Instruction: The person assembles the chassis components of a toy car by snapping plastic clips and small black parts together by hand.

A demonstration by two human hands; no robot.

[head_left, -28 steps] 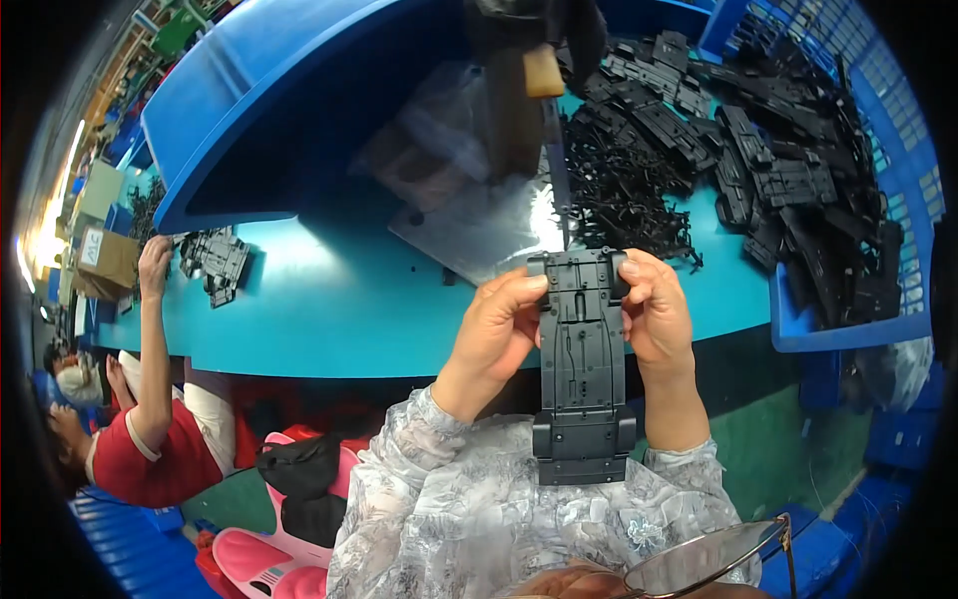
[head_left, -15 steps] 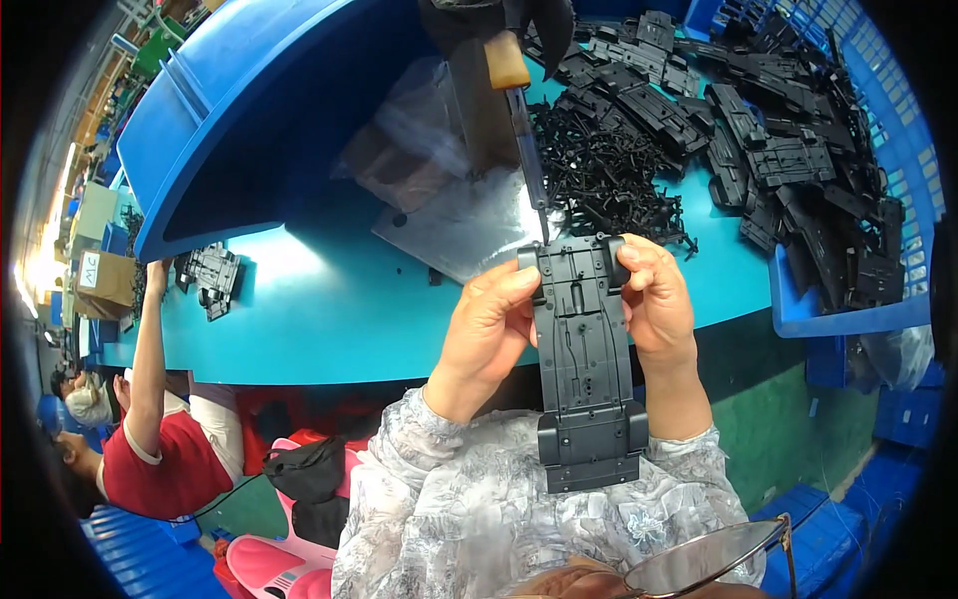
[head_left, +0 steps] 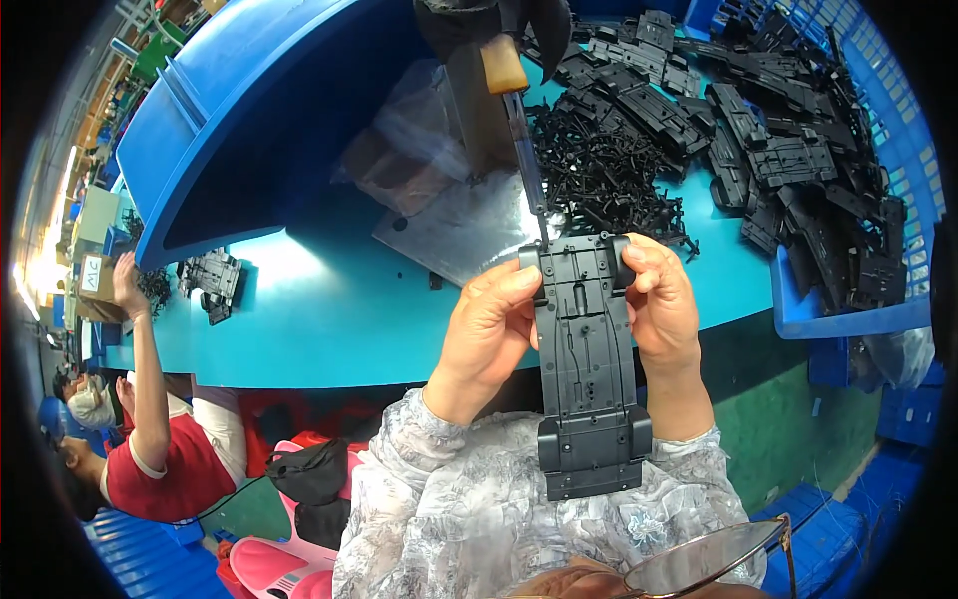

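A long black plastic toy-car chassis (head_left: pixel 591 349) is held in front of my torso, its inner side with ribs and screw holes showing. My left hand (head_left: pixel 484 329) pinches its far left corner between thumb and fingers. At the far right corner, my right hand (head_left: pixel 663 304) grips the wheel-arch edge, thumb on top. Above the far left corner stands a power screwdriver (head_left: pixel 524 150) with a yellowish collar, its thin bit pointing down at the chassis. Whether the bit sits in a screw hole I cannot tell.
Beyond my hands lies a heap of small black parts (head_left: pixel 609 170). More black chassis (head_left: pixel 788 160) are piled by a blue basket (head_left: pixel 848 321) at right. A large blue bin (head_left: pixel 215 120) looms at left above the turquoise table (head_left: pixel 329 339). A co-worker (head_left: pixel 165 469) sits at left.
My hands and the chassis keep nearly the same place, with only a slight shift toward me. At left, the co-worker's hand has moved away from the blue bin toward a cardboard box.
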